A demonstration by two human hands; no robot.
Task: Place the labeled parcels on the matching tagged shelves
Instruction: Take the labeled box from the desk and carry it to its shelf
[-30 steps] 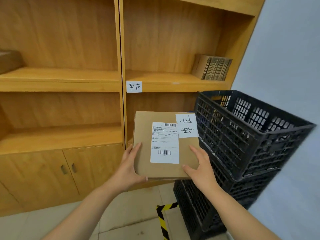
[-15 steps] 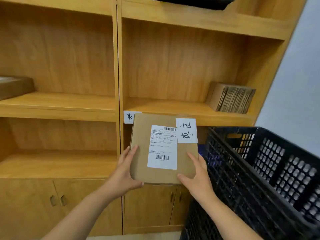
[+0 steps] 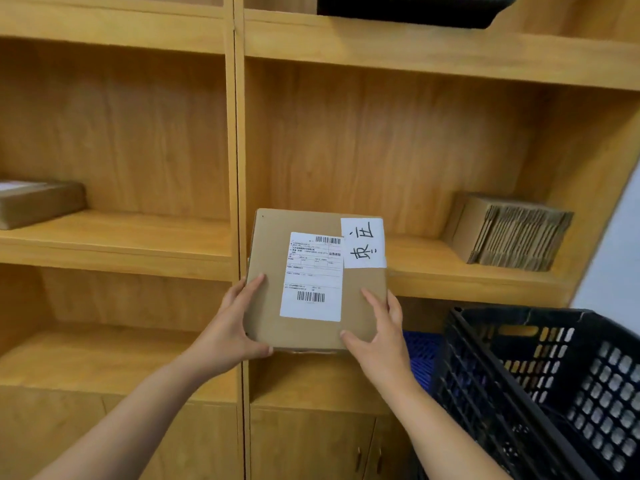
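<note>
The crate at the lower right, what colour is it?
Black, with a perforated grid wall; the crate shows in the head view.

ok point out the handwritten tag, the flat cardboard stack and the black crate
handwritten tag (image 3: 363, 242), head view, middle of the white paper on the parcel
flat cardboard stack (image 3: 516, 233), head view, its ribbed edge face
black crate (image 3: 561, 382), head view, its perforated wall

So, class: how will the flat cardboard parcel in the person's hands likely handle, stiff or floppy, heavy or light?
Probably stiff: the parcel stays flat, held only at its lower corners. Likely light: the left hand and right hand grip it loosely.
</note>
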